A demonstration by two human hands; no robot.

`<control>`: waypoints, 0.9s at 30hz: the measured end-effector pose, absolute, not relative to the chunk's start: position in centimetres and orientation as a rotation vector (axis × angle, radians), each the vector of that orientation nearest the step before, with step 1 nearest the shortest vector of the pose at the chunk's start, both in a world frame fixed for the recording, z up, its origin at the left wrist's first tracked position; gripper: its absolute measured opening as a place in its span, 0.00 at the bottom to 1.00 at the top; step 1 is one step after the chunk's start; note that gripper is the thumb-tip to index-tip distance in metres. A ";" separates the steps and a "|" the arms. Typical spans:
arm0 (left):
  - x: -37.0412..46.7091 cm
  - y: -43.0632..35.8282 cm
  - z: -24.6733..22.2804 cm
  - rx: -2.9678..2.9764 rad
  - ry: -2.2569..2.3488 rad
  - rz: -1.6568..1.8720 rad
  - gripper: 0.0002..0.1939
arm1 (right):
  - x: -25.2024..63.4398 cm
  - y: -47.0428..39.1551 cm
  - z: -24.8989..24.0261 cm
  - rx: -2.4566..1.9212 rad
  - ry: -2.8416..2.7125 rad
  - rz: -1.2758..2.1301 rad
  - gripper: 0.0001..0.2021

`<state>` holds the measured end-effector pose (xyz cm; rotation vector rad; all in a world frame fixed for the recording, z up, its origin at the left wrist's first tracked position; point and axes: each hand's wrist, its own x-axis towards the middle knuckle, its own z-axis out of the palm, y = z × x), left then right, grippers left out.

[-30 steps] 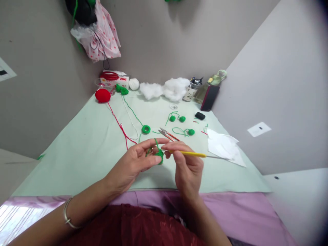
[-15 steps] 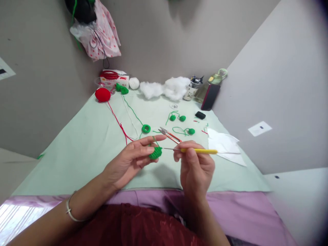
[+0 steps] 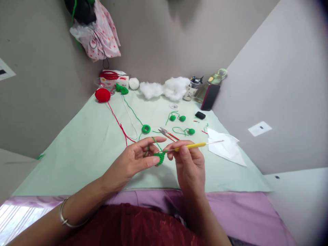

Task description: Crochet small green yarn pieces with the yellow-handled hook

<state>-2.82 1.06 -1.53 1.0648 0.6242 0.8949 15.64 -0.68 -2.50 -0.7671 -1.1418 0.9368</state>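
Note:
My left hand (image 3: 137,155) pinches a small green crochet piece (image 3: 160,158) between thumb and fingers. Green yarn (image 3: 157,143) runs from the piece up over the raised index finger. In my right hand (image 3: 188,159) is a yellow-handled crochet hook (image 3: 192,146), held like a pen. Its thin metal end reaches left to the top edge of the piece; whether it passes through a stitch is too small to tell. Just behind my right fingers lie thread snips (image 3: 169,134) with orange handles, partly hidden. A green yarn ring (image 3: 146,128) sits beyond my left hand.
Several small green crochet balls (image 3: 191,131) with yarn tails lie right of centre. White paper (image 3: 227,147) is at the right. Along the back stand a red yarn ball (image 3: 103,95), white stuffing (image 3: 176,88), a pen cup (image 3: 189,93) and a phone (image 3: 210,97).
My right hand has moved left and the hook's tip now meets the green piece, its handle tilted up to the right. My left hand has turned the piece, and its thumb sits lower.

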 end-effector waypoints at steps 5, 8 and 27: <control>-2.8 1.0 -1.3 1.096 0.629 0.911 0.23 | 15.8 -1.0 -2.2 -0.757 -1.146 0.980 0.11; -2.9 1.1 -1.4 1.101 0.635 0.922 0.22 | 15.9 -1.4 -2.1 -0.785 -1.207 0.926 0.11; -2.2 1.2 -0.7 0.808 0.700 0.898 0.28 | 15.5 -1.6 -2.6 -0.823 -1.352 0.450 0.11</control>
